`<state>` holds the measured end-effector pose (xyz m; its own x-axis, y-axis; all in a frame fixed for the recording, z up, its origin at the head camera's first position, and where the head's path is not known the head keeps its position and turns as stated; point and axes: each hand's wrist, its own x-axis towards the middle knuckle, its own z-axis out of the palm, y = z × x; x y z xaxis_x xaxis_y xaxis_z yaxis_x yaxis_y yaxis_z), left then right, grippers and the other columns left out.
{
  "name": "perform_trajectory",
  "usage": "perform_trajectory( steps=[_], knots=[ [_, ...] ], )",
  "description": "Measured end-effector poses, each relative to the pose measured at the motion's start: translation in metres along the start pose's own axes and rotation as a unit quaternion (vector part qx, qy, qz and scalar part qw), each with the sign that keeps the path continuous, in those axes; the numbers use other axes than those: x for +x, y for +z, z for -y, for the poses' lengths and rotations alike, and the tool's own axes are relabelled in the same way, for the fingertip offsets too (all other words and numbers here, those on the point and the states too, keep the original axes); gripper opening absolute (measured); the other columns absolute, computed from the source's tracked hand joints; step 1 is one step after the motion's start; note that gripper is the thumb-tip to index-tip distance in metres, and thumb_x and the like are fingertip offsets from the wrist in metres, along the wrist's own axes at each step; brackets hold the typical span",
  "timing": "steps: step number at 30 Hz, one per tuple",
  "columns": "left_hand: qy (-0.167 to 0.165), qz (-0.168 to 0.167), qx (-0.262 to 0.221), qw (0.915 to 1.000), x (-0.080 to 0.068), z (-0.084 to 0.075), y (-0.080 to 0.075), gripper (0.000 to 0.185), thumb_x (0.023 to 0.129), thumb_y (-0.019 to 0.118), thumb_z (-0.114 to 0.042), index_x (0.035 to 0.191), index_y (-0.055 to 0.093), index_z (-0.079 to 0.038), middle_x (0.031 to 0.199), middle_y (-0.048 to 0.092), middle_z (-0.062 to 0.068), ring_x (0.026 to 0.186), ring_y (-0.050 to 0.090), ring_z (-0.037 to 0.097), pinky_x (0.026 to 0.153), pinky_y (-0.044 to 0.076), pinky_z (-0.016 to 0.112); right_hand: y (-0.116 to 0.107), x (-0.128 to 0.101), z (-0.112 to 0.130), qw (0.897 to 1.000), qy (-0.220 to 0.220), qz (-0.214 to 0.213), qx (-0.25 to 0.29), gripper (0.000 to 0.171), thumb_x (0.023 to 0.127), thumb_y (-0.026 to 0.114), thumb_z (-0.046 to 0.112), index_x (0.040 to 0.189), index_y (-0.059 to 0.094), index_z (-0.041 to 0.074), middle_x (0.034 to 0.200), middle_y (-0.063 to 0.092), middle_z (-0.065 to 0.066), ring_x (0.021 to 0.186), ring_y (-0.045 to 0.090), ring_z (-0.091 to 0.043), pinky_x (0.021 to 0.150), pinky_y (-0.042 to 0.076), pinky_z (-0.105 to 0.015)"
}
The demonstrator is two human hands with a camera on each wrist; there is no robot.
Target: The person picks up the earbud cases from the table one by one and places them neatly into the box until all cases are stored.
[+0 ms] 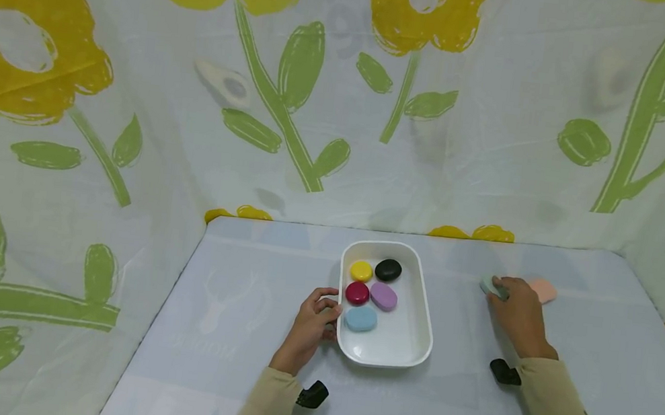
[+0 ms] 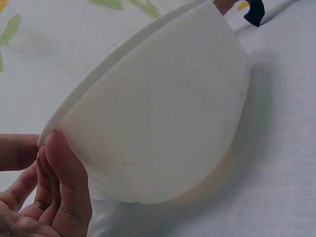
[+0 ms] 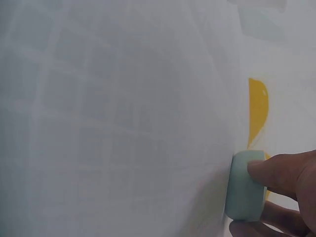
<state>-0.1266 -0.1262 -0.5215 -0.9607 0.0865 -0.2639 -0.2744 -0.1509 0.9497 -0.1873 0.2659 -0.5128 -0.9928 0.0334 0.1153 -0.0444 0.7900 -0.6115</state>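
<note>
Five little pebble-shaped pieces sit in the white tray near the middle of the tabletop: yellow, black, dark red, purple and light blue, all bunched toward the tray's far end. The left hand is at the tray's left rim, fingers curled against the edge, so that grip is holding the tray itself. Over toward the right far side of the tabletop, the right hand has its grip pinching a pale green piece, thumb on top and fingers under it, the piece right at the tabletop surface. A peach-pink piece lies just beside that hand, on its far right.
</note>
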Motion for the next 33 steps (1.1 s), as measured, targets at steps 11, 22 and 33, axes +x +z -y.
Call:
perform_trajectory(
  steps=[11, 22, 33],
  knots=[
    [-0.005, -0.001, -0.007, 1.0, -0.001, 0.0, 0.0, 0.039, 0.106, 0.061, -0.006, 0.142, 0.047, 0.001, 0.103, 0.06, 0.006, 0.07, 0.054, 0.012, 0.053, 0.053, 0.022, 0.003, -0.007, 0.001, 1.0, -0.002, 0.003, -0.007, 0.042, 0.094, 0.074, -0.001, 0.131, 0.062, -0.019, 0.134, 0.057, -0.041, 0.129, 0.051, -0.061, 0.105, 0.044, -0.07],
    [-0.007, 0.0, -0.006, 1.0, -0.002, -0.001, 0.001, 0.04, 0.106, 0.061, -0.006, 0.142, 0.047, 0.001, 0.105, 0.06, 0.008, 0.071, 0.055, 0.013, 0.054, 0.054, 0.023, 0.004, -0.018, 0.003, 1.0, -0.022, -0.017, -0.004, 0.041, 0.092, 0.075, -0.002, 0.128, 0.064, -0.018, 0.13, 0.061, -0.04, 0.125, 0.055, -0.059, 0.101, 0.047, -0.069],
    [-0.005, 0.003, -0.008, 1.0, -0.002, 0.0, 0.001, 0.04, 0.106, 0.06, -0.007, 0.143, 0.046, 0.001, 0.106, 0.06, 0.009, 0.072, 0.054, 0.013, 0.055, 0.054, 0.023, 0.004, -0.025, 0.004, 1.0, -0.028, -0.004, -0.012, 0.04, 0.091, 0.077, 0.0, 0.125, 0.065, -0.019, 0.128, 0.062, -0.04, 0.123, 0.056, -0.058, 0.099, 0.048, -0.069]
  ],
)
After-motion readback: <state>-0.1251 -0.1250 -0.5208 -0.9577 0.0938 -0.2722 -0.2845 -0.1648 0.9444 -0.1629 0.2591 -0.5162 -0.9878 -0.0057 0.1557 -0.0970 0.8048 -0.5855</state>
